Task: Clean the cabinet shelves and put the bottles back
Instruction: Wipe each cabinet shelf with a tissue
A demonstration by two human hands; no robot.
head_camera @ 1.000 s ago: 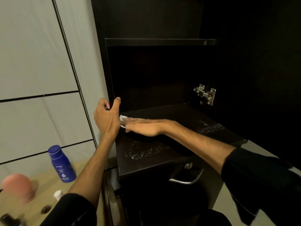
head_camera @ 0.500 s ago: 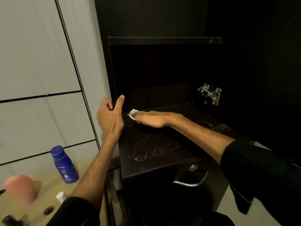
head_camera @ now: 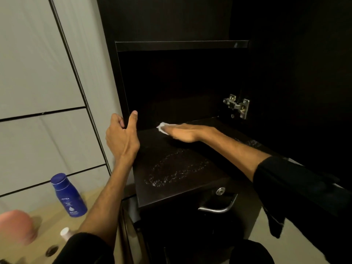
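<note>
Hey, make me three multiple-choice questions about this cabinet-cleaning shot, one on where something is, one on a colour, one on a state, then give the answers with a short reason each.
1. Where does the lotion bottle stand?
A. On the dark shelf
B. On the light wooden surface left of the cabinet
C. In the right hand

2. What colour is the lotion bottle?
A. Blue
B. Green
C. White

3. What is the state of the dark shelf at its front?
A. Dry and stacked with bottles
B. Covered with a folded towel
C. Marked by a glistening wet smear

Answers:
1. B, it stands upright on the pale wood, outside the cabinet.
2. A, both body and cap are blue.
3. C, a shiny patch lies in front of the right hand, which presses a white wipe flat farther back; the left hand grips the cabinet's side panel.
</note>
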